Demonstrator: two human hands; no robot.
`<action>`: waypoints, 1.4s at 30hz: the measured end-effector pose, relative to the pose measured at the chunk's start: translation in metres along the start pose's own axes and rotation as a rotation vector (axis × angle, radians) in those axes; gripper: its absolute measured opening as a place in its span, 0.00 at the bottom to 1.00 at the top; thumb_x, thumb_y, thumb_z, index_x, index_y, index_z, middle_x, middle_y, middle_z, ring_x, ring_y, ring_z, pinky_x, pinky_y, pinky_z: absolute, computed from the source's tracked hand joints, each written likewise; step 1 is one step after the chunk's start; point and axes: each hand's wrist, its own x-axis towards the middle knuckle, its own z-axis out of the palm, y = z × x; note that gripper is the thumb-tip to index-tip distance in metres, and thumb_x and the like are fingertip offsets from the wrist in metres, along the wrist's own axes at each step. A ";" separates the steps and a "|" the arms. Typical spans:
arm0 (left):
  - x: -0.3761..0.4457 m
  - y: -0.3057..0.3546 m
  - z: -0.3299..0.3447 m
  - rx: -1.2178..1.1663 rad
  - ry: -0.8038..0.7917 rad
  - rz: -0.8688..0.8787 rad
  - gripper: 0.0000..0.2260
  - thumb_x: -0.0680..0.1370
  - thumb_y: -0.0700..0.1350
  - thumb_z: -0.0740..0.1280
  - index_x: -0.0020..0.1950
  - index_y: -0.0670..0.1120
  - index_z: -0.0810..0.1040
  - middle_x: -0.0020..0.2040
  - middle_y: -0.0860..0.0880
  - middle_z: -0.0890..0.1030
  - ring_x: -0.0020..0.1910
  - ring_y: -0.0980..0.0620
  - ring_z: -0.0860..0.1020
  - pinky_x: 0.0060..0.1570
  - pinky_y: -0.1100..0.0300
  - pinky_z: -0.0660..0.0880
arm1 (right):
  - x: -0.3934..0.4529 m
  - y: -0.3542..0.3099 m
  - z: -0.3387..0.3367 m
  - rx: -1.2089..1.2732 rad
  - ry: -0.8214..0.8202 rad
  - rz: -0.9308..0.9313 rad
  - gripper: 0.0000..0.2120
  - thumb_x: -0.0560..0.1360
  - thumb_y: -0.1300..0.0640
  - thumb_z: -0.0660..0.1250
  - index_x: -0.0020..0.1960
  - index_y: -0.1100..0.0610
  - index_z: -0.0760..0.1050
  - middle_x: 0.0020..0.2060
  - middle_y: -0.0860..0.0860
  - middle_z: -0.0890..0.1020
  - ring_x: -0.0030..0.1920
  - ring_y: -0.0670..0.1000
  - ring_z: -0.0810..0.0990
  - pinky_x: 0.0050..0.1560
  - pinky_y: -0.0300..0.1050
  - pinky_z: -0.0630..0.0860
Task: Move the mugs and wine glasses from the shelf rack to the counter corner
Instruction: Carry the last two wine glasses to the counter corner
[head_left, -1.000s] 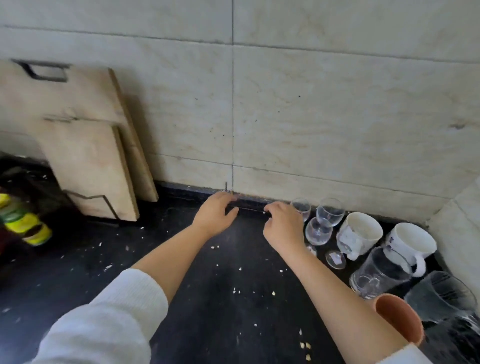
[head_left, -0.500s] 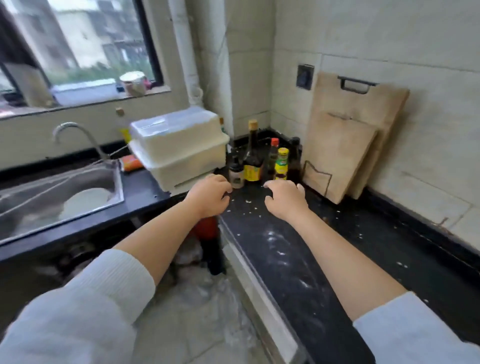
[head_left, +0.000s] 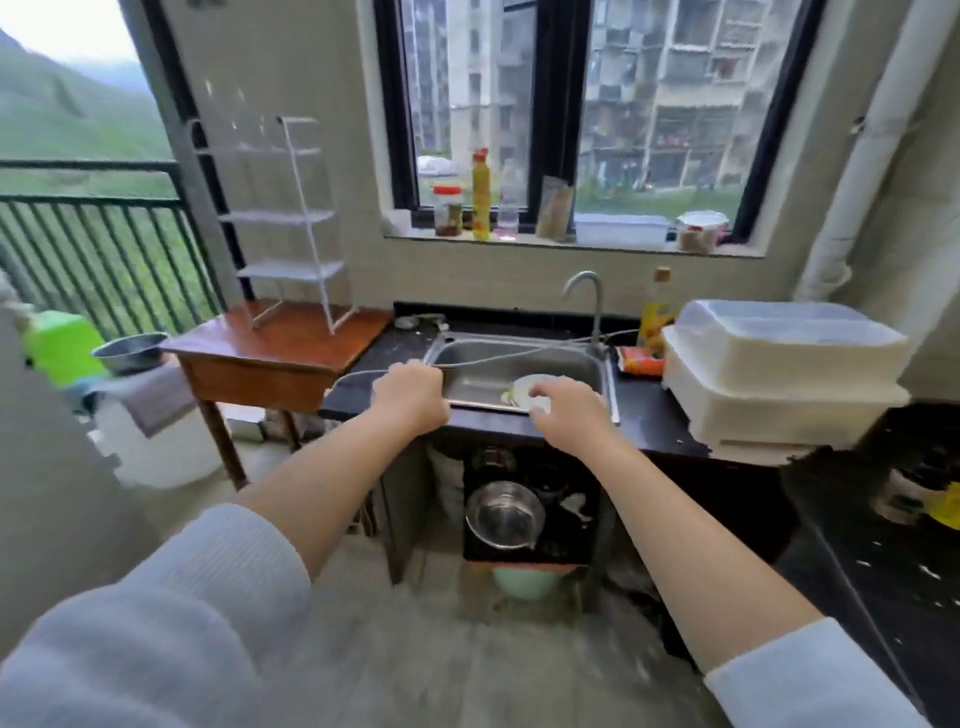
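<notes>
A white wire shelf rack stands on a small wooden table at the left, and its three shelves show nothing on them. No mugs or wine glasses are in view. My left hand and my right hand are both stretched out in front of me at sink height, fingers loosely curled and holding nothing. The black counter runs along the right edge.
A steel sink with a tap and a white bowl lies straight ahead. White lidded plastic boxes are stacked to its right. Bottles and jars line the windowsill. Pots sit under the sink. A balcony railing, a green container and a metal bowl are at left.
My view has swung left from the counter corner with the glasses and mugs, past the cutting boards, to the sink and shelf rack. Both hands stay empty.
</notes>
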 end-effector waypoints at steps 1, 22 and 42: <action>0.002 -0.020 -0.003 -0.008 -0.010 -0.055 0.16 0.76 0.45 0.60 0.61 0.41 0.75 0.61 0.40 0.74 0.61 0.39 0.72 0.56 0.49 0.73 | 0.011 -0.020 0.004 0.012 -0.006 -0.030 0.18 0.75 0.57 0.58 0.65 0.54 0.71 0.64 0.55 0.75 0.65 0.57 0.72 0.65 0.51 0.67; 0.221 -0.276 0.009 0.020 -0.073 -0.389 0.14 0.76 0.45 0.59 0.57 0.42 0.76 0.58 0.43 0.79 0.56 0.43 0.77 0.51 0.53 0.75 | 0.353 -0.235 0.082 -0.044 -0.339 -0.467 0.17 0.75 0.57 0.60 0.63 0.60 0.73 0.63 0.56 0.76 0.63 0.55 0.74 0.60 0.44 0.70; 0.479 -0.622 -0.011 -0.144 0.152 -0.310 0.10 0.74 0.42 0.60 0.48 0.40 0.78 0.52 0.40 0.80 0.48 0.43 0.76 0.39 0.58 0.69 | 0.642 -0.516 0.178 0.198 0.085 -0.426 0.13 0.74 0.62 0.59 0.55 0.65 0.78 0.52 0.60 0.83 0.54 0.58 0.79 0.55 0.46 0.74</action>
